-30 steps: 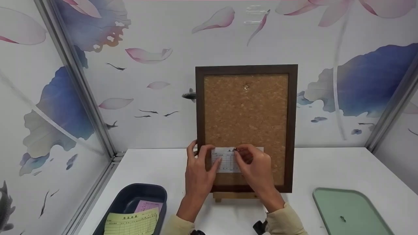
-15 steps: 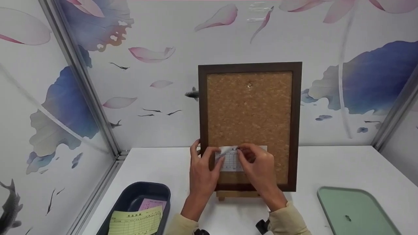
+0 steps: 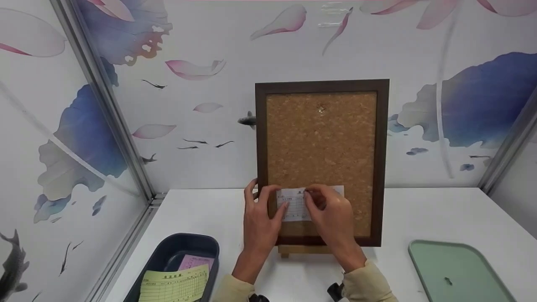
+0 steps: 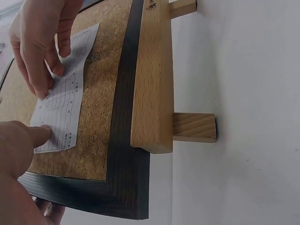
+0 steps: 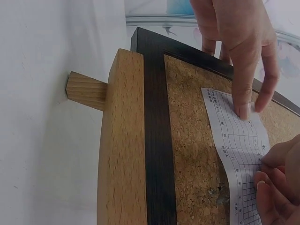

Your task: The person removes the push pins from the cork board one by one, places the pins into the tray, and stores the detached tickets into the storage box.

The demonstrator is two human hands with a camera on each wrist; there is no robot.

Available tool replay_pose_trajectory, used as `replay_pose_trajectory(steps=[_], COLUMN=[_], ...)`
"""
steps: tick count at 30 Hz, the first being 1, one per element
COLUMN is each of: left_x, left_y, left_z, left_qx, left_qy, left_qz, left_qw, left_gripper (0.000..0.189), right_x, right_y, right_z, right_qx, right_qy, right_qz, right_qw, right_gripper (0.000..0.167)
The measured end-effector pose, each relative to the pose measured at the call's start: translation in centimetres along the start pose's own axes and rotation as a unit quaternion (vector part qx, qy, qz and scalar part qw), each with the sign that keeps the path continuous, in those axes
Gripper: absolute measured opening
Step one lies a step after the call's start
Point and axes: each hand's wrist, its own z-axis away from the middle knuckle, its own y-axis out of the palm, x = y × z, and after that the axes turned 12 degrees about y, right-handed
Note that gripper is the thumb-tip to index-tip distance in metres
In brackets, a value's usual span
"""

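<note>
A dark-framed cork board [image 3: 321, 147] stands upright on a wooden easel [image 4: 152, 89]. A white printed form [image 3: 293, 210] lies sideways against its lower part, slightly rippled in the right wrist view. My left hand [image 3: 260, 224] grips the board's left edge, some fingers behind the frame [image 5: 152, 117]. Its thumb [image 5: 243, 105] and index finger press the form's left end onto the cork. With thumb and fingertips, my right hand [image 3: 335, 216] pinches a small pushpin at the form's top edge, near its middle; the fingers hide the pin now.
At front left, a dark blue bin [image 3: 168, 243] holds a yellow form [image 3: 176, 285] and a pink form [image 3: 195, 262]. A green tray [image 3: 461, 260] at front right carries a small dark object [image 3: 448, 281]. A patterned wall [image 3: 201, 167] rises behind the board.
The right fingertips have closed in on the form, and the dark pin visible between them a second ago is now covered. The head view has shifted slightly; the left hand keeps its place.
</note>
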Motion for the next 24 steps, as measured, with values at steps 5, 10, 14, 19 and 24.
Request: replay_pose_trajectory(steps=[5,10,14,19,24], left_x=[-0.08,-0.11,-0.22,-0.20,-0.17], left_y=[0.03,-0.03,-0.12,-0.18,-0.16], left_z=[0.04,0.02,-0.13,-0.12,-0.10], left_qx=[-0.009,-0.015,-0.017,-0.016,-0.017], left_qy=[0.005,0.002,-0.002,-0.007,-0.005], left_qz=[-0.005,0.006,0.020,0.028,0.036], left_qw=[0.9999,0.9999,0.9997,0.9995,0.9992], left_gripper=[0.047,0.040,0.037,0.030,0.019], right_x=[0.02,-0.08,-0.05,-0.06,-0.15], right_y=[0.18,0.21,0.22,0.47,0.83], right_z=[-0.06,-0.07,-0.03,0.12,0.23], right_qx=[-0.009,-0.010,-0.014,-0.032,-0.068], right_qy=[-0.009,-0.009,-0.007,-0.017,-0.035], right_qz=[0.010,0.010,0.013,0.024,0.047], right_qw=[0.9999,0.9999,0.9998,0.9990,0.9960], right_gripper=[0.010,0.009,0.009,0.009,0.011])
